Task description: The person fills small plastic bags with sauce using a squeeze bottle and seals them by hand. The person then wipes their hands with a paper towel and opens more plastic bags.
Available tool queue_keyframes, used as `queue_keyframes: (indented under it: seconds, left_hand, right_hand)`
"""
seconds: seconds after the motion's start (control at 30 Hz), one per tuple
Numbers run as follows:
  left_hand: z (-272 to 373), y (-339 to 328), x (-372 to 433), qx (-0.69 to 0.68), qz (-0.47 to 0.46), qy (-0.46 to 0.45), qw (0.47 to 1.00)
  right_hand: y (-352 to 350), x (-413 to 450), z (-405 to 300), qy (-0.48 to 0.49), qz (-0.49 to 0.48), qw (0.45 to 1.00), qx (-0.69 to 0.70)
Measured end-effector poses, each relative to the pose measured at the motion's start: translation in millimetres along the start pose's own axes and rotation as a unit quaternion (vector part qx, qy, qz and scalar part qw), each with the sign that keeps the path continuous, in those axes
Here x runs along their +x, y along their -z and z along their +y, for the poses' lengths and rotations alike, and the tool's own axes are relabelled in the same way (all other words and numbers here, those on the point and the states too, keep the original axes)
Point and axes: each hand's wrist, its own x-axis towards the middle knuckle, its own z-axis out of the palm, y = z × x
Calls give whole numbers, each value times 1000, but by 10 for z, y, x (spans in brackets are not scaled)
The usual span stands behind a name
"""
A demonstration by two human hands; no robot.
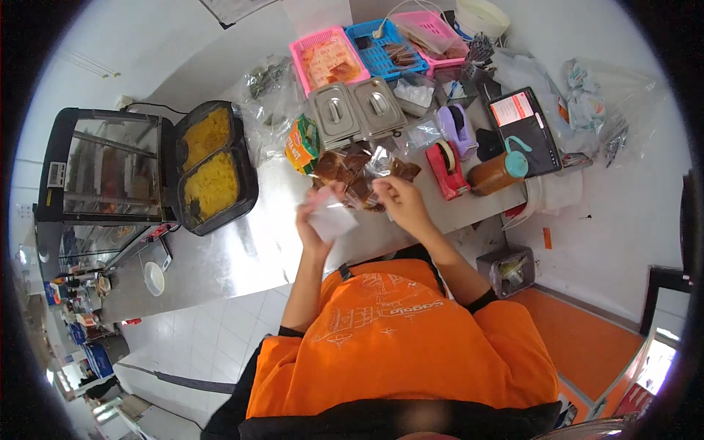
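My left hand holds a small clear plastic bag with something white and pinkish about it, partly blurred. To its right, my right hand has its fingers curled at the edge of a pile of small clear bags of brown sauce. Whether the fingertips grip one of these bags is not plain. The pile lies on the steel counter, just in front of two lidded steel containers. A green and orange printed packet stands at the pile's left.
Left are a black tray of yellow food and a glass display case. Right are a red tape dispenser, a purple one, a bottle of brown liquid and a tablet. Pink and blue baskets stand behind.
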Motion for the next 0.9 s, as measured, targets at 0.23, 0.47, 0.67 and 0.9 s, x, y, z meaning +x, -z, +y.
queue_keyframes:
  seconds: [0.23,0.47,0.67,0.9]
  left_hand:
    - [-318,-242,-155,186,103,27,977]
    - [-167,-163,-198,204,65,124,969]
    - [-67,-179,-203,449,-20,132,883]
    - [-129,-390,-239,537,-69,33,840]
  right_hand:
    - [-281,-244,-384,-21,-41,998,-51]
    - [-5,-259,-364,80,-28,996,11]
    - [128,-215,-479,62,13,998,-8]
    - [56,-298,-472,-72,-117,985,108]
